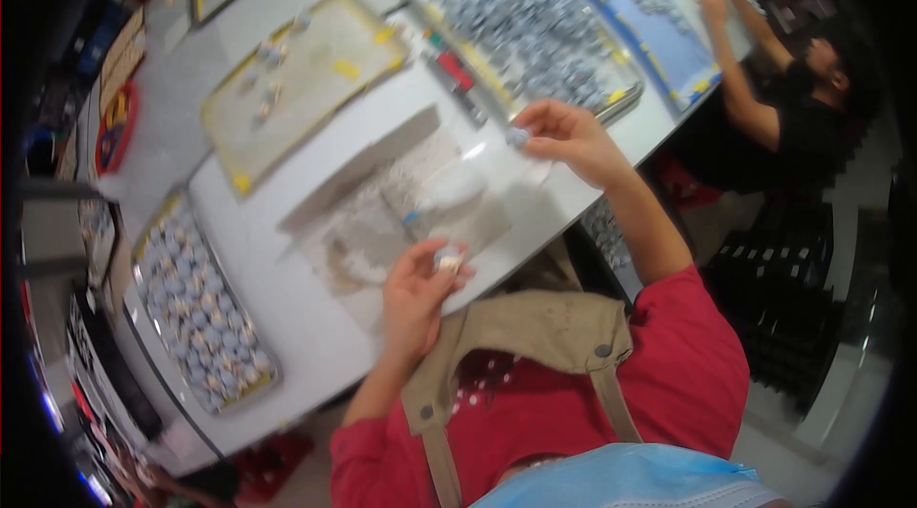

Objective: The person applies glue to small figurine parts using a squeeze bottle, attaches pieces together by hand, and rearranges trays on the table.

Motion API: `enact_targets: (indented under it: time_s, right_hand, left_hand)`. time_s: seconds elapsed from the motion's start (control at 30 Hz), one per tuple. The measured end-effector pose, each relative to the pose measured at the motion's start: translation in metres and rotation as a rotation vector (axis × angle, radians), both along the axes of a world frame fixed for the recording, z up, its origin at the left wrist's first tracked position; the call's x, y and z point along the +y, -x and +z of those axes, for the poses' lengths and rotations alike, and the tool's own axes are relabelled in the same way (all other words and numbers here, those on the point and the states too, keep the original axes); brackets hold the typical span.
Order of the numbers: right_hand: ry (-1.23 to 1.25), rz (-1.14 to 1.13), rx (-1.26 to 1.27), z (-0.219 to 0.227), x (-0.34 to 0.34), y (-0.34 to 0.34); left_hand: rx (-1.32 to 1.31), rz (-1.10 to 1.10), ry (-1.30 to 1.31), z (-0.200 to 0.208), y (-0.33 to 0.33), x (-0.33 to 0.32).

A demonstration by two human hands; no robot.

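Close to the table's near edge, my left hand (411, 303) pinches a small rounded grey-blue piece (447, 258) with a cream-coloured part on it. Its fingers are closed around the piece. Farther right, my right hand (578, 145) is raised over the table, thumb and fingertips closed on another small grey-blue piece (517, 137). The hands are well apart. Between them lies a worn, greyish cardboard sheet or shallow box (363, 198) with whitish residue and a small blue spot. Blur hides the finer shape of both pieces.
A tray (275, 360) of rounded grey-blue pieces stands left. A yellow-taped tray (325, 93) holds several pieces; another tray (626, 109) carries a grey-blue heap. A red tool (452, 71) lies beside it. At right, a co-worker (755, 97) reaches over a blue tray (659, 50).
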State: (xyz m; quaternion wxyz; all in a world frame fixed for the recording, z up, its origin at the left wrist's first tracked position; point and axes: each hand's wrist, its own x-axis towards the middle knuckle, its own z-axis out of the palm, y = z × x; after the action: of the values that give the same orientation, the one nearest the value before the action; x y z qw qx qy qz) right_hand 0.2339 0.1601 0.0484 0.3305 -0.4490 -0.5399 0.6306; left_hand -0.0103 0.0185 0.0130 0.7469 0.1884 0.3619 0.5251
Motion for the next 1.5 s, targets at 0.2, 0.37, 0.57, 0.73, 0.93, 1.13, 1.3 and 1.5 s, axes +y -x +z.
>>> enact_targets:
  time_s: [0.2, 0.37, 0.57, 0.73, 0.93, 1.13, 1.3, 1.5]
  right_hand:
    - [0.310, 0.301, 0.255, -0.006, -0.050, 0.042]
    - [0.259, 0.281, 0.242, -0.007, -0.067, 0.070]
    - [-0.379, 0.181, -0.117, -0.011, -0.078, 0.077]
    - [-0.888, 0.097, -0.228, -0.021, -0.081, 0.082]
    - [-1.022, 0.027, -0.296, -0.021, -0.085, 0.086]
    - [-0.994, 0.017, -0.324, -0.019, -0.087, 0.087]
    - [-0.943, 0.087, -0.350, -0.014, -0.086, 0.085]
    - [-0.696, 0.161, -0.271, -0.005, -0.072, 0.081]
  left_hand:
    - [0.075, 0.055, -0.132, -0.001, -0.003, 0.005]
    - [0.094, 0.079, -0.215, 0.000, -0.001, 0.001]
    - [0.246, 0.092, -0.232, -0.002, -0.003, 0.000]
    - [0.290, 0.132, -0.238, 0.001, -0.004, 0.001]
    - [0.329, 0.175, -0.249, -0.001, -0.007, 0.000]
    - [0.459, 0.182, -0.284, -0.004, -0.006, -0.001]
    - [0.594, 0.140, -0.305, -0.007, -0.001, -0.002]
    - [0.561, 0.128, -0.385, -0.003, 0.004, -0.002]
